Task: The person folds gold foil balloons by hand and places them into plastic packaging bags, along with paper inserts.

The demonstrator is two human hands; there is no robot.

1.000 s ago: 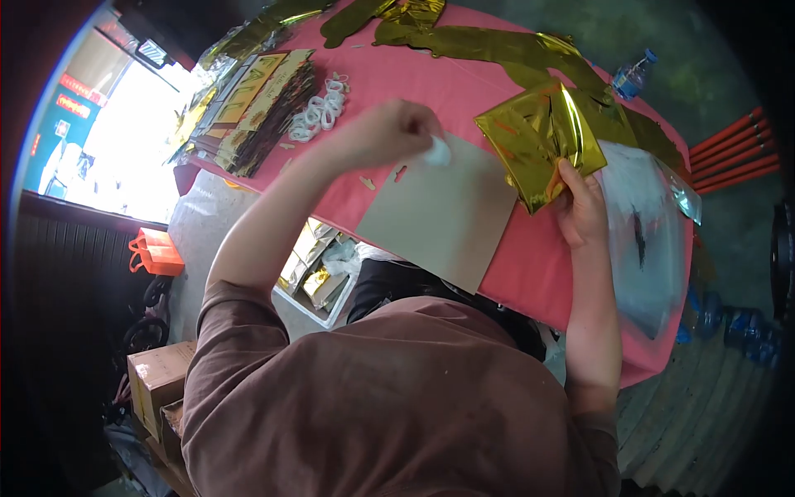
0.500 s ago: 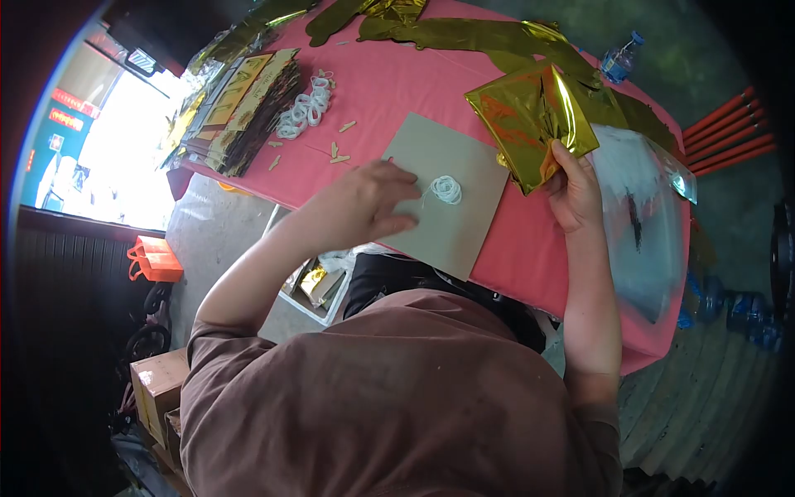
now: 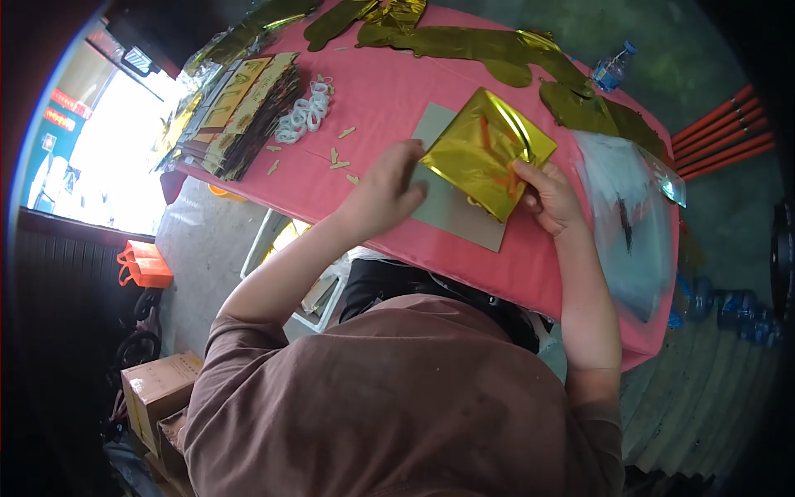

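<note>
My right hand (image 3: 551,197) pinches the right edge of a folded, shiny gold foil balloon (image 3: 484,145) between thumb and fingers. The foil packet hangs over a flat grey-beige board (image 3: 460,222) and hides much of it. My left hand (image 3: 383,189) is beside the packet's left corner, its thumb spread from the curved fingers and nothing in it. The board lies on a pink tablecloth (image 3: 373,91) close to my body. The white ribbon coil on the board is hidden behind the foil.
Flat gold foil shapes (image 3: 451,45) lie along the far edge. At the left are stacked printed packets (image 3: 248,108), white ribbon coils (image 3: 305,114) and several small tan pieces (image 3: 334,156). Clear plastic bags (image 3: 625,224) and a water bottle (image 3: 611,70) are at the right.
The gold foil packet has moved left and down with my right hand, now covering the board and the ribbon coil. The board appears shifted slightly. My left hand remains free, near the packet's corner.
</note>
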